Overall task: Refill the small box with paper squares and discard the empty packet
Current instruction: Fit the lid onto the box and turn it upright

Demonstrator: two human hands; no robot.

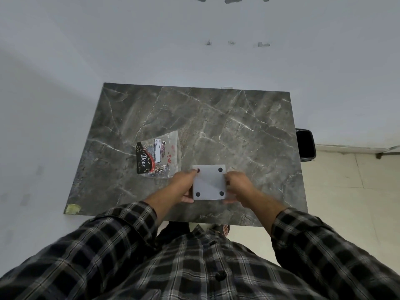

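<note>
Small white box [209, 182] held over the near part of the marble table [238, 118], underside up, four dark round feet showing at its corners. Left hand [184, 187] clasped on the box's left edge, fingers curled under and thumb near the top corner; right hand [238, 187] clasped on the right edge the same way — both closed on the box, neither flat nor spread. Packet [159, 155] lying flat on the table just beyond and to the left of the box, apart from it, clear plastic with a black printed panel; looks thin and slack, so probably emptied, though contents cannot be told for sure. No loose paper squares visible on the table. Whether squares already sit inside the box — cannot tell, the open side being hidden underneath. Judging from this: filling likely done or nearly so, box perhaps being closed or checked. Still left in any case: setting the box down and discarding the packet, presumably into the dark bin [305, 146] standing beside the table's right edge
</note>
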